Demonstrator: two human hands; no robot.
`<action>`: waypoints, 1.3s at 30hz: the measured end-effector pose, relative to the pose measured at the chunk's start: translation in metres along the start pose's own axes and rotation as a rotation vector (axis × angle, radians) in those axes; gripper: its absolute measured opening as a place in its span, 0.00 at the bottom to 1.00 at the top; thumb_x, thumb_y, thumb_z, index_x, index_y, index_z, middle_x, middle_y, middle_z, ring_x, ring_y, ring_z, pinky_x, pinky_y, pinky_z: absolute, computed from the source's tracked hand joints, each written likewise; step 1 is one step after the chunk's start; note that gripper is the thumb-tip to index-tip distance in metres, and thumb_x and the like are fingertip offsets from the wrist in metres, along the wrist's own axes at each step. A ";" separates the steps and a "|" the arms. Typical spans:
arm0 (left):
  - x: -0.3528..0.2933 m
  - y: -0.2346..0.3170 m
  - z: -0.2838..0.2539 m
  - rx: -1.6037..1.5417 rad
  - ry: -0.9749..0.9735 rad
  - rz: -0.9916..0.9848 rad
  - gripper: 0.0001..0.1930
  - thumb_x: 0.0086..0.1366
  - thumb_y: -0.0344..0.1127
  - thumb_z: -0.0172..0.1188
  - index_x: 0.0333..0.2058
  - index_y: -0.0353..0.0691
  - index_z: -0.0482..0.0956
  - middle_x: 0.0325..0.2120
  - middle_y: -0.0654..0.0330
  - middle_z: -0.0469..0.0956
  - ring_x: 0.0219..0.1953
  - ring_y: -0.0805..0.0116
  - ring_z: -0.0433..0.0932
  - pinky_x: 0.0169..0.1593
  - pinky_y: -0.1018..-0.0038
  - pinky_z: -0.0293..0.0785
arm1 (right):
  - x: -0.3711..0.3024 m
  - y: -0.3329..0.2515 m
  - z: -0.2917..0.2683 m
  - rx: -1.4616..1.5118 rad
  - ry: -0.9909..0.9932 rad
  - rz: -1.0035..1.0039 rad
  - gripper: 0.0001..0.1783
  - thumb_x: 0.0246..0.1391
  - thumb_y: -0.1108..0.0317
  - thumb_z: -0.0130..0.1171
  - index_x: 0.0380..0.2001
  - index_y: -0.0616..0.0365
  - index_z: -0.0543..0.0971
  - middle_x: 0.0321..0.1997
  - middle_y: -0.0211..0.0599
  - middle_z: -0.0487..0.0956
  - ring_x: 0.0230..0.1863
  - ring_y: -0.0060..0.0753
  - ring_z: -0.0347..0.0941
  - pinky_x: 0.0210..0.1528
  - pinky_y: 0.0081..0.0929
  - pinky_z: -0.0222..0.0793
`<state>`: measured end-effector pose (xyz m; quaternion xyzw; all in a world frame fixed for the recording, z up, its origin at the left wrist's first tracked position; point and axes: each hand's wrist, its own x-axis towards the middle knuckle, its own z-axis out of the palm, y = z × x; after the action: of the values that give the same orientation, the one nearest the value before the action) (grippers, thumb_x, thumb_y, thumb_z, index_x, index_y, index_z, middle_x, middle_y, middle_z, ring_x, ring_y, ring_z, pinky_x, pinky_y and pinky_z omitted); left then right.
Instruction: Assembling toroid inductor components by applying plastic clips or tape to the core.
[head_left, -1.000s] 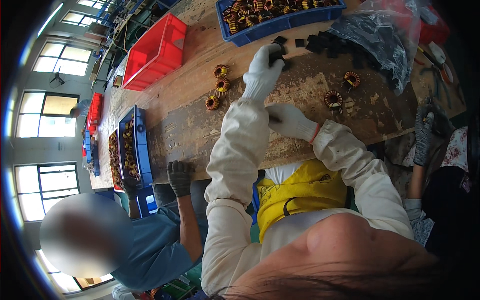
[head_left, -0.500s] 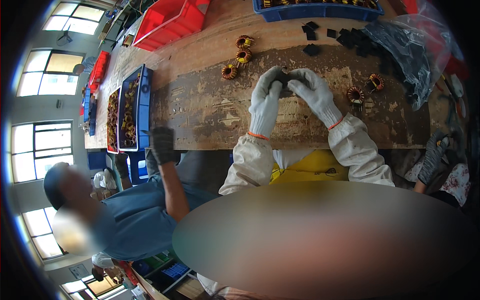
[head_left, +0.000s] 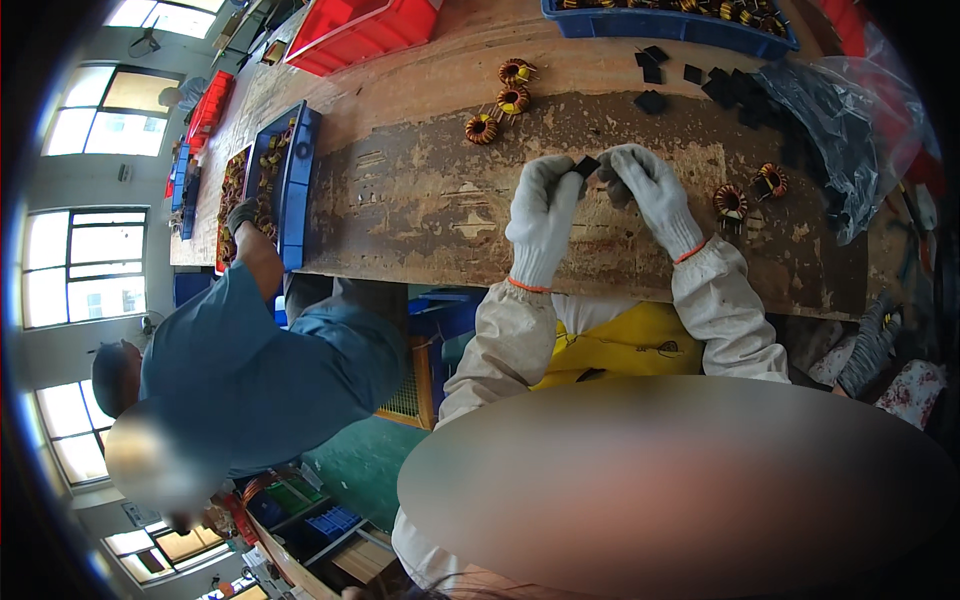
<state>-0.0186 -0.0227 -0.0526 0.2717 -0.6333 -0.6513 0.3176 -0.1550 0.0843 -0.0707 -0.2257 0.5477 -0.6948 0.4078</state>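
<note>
My left hand [head_left: 545,205], in a white knit glove, pinches a small black square pad [head_left: 587,167] between thumb and fingers above the worn wooden table. Close by on the right, my right hand [head_left: 645,190] is also gloved. Its fingers are curled together, and whatever they may hold is hidden. Three copper-wound ring coils sit beyond my left hand, the nearest coil [head_left: 481,128] a little apart from the middle coil [head_left: 512,99]. To the right of my right hand lie two more, a coil [head_left: 730,201] and another coil [head_left: 771,181].
Loose black pads [head_left: 651,102] lie beyond my hands, beside a clear plastic bag [head_left: 850,120]. A blue bin [head_left: 670,42] of coils and a red bin [head_left: 365,45] stand at the back. On the left, a co-worker's gloved hand [head_left: 243,214] is at a coil-filled blue bin [head_left: 292,215].
My hands have moved apart from each other, leaving the black pad in my left fingers. The co-worker has leaned left and reached to the bins. The view has shifted slightly.
</note>
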 end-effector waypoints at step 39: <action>0.127 -0.011 -0.118 1.441 0.096 0.184 0.29 0.60 0.65 0.57 0.41 0.42 0.81 0.42 0.44 0.74 0.47 0.42 0.73 0.50 0.54 0.71 | -0.005 -0.009 0.004 0.229 -0.123 0.019 0.14 0.64 0.71 0.46 0.49 0.59 0.76 0.38 0.26 0.77 0.32 0.16 0.72 0.36 0.18 0.72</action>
<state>-0.0128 -0.1955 -0.0630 0.3870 -0.9107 -0.0306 0.1408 -0.1522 0.0865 -0.0602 -0.2146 0.4407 -0.7337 0.4705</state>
